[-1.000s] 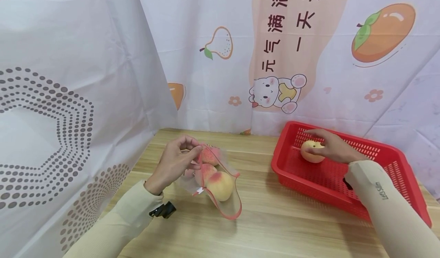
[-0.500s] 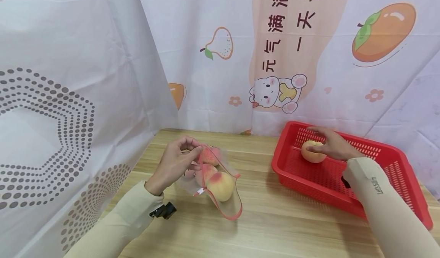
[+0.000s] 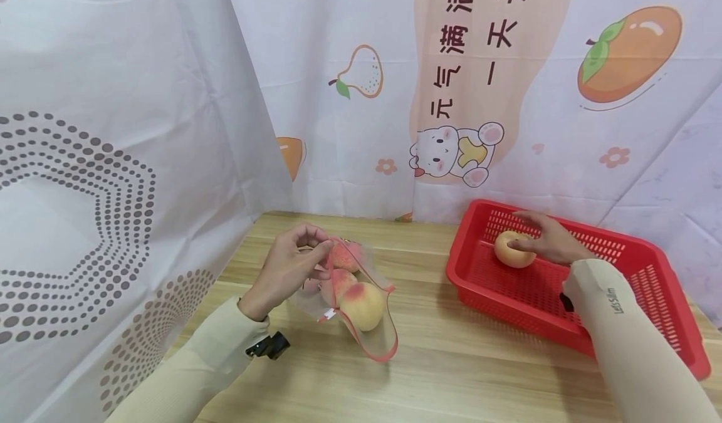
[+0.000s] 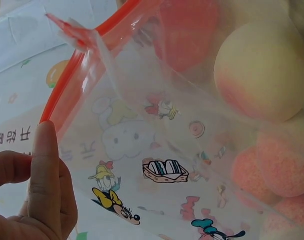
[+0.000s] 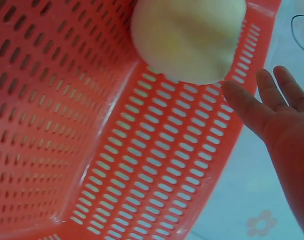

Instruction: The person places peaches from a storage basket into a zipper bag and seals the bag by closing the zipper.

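Observation:
My left hand [image 3: 290, 266] pinches the red rim of a clear zip bag [image 4: 131, 135] between thumb and fingers. Cartoon prints cover the bag, and its mouth gapes toward the front right. Several peaches lie inside, among them a yellow one with a red blush [image 3: 362, 305]. Over in the red basket [image 3: 510, 307], a single pale yellow peach [image 3: 510, 250] rests near the left end. My right hand [image 3: 549, 241] hovers beside this peach with fingers spread, one fingertip right at its side in the right wrist view [image 5: 272, 115].
The basket has slotted walls and stands at the right of the wooden table [image 3: 417, 373], near the back curtain [image 3: 350, 178]. Another curtain [image 3: 130, 160] hangs along the left side. Between bag and basket lies bare wood.
My right hand has drawn slightly to the right across the peach, which has shifted a little the same way. My left hand and the bag have stayed in place.

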Demonstrator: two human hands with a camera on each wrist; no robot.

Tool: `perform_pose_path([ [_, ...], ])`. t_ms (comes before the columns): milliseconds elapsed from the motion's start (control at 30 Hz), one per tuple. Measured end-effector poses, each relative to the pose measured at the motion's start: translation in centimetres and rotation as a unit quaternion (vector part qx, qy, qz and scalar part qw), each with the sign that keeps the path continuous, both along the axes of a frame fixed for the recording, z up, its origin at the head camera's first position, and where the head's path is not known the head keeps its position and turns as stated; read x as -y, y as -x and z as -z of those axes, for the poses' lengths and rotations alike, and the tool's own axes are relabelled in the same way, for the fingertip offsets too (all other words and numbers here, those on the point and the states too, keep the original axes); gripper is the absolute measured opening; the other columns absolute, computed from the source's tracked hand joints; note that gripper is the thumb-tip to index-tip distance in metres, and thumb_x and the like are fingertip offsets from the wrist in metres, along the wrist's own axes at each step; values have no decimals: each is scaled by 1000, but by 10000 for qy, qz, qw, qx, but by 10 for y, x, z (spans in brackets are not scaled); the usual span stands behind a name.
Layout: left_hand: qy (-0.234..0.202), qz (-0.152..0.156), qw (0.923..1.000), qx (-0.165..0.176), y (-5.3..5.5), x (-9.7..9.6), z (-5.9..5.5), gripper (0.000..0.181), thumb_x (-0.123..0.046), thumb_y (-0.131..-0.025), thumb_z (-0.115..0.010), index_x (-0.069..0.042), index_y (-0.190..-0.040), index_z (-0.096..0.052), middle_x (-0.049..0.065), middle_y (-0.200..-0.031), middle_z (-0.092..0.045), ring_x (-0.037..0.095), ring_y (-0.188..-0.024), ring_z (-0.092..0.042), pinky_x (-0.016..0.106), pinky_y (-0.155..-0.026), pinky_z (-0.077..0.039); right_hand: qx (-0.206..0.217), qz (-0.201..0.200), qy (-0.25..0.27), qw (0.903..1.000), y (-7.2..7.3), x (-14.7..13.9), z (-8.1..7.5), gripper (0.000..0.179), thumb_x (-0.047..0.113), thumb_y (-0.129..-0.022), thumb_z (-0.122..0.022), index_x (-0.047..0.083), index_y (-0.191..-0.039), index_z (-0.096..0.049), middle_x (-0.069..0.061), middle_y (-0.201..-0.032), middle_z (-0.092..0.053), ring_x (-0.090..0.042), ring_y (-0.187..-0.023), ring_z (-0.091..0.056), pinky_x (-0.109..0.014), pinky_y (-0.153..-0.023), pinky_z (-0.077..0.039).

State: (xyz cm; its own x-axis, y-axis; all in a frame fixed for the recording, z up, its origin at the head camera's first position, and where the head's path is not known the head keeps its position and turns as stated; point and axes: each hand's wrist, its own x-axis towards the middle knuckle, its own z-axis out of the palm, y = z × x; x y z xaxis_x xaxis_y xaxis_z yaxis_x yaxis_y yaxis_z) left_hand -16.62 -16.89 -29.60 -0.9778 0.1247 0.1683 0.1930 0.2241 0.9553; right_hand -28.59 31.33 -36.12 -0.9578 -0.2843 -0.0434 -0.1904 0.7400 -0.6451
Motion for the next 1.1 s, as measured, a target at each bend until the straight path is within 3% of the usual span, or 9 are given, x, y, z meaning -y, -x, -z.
perform_pose_path([
  [533, -3, 20, 10000, -25, 1, -1, 0, 17, -5, -96, -64, 9, -104, -58, 24, -92, -60, 16, -63, -67, 36, -60, -60, 204, 320, -263, 9989, 1, -14, 14, 92, 43, -91, -71, -9, -151, -23, -40, -145, -32, -58, -130, -32, -70, -99, -37],
  [833, 26, 0, 10000, -31, 0, -2, 0, 17, -5, -96, -64, 9, -104, -58, 24, -94, -61, 16, -63, -67, 36, -60, -60, 315, 289, -217, 9989, 0, -18, 19, 98, 45, -87, -74, -7, -153, -23, -36, -144, -33, -55, -123, -38, -69, -96, -41],
  [1100, 17, -14, 10000, 17, 0, -2, 0, 15, -4, -96, -63, 8, -104, -58, 22, -95, -61, 18, -62, -68, 36, -61, -60, 308, 169, -163, 9993, 2, -20, 27, 90, 35, -88, -76, -14, -146, -28, -38, -131, -44, -51, -115, -46, -64, -94, -43],
])
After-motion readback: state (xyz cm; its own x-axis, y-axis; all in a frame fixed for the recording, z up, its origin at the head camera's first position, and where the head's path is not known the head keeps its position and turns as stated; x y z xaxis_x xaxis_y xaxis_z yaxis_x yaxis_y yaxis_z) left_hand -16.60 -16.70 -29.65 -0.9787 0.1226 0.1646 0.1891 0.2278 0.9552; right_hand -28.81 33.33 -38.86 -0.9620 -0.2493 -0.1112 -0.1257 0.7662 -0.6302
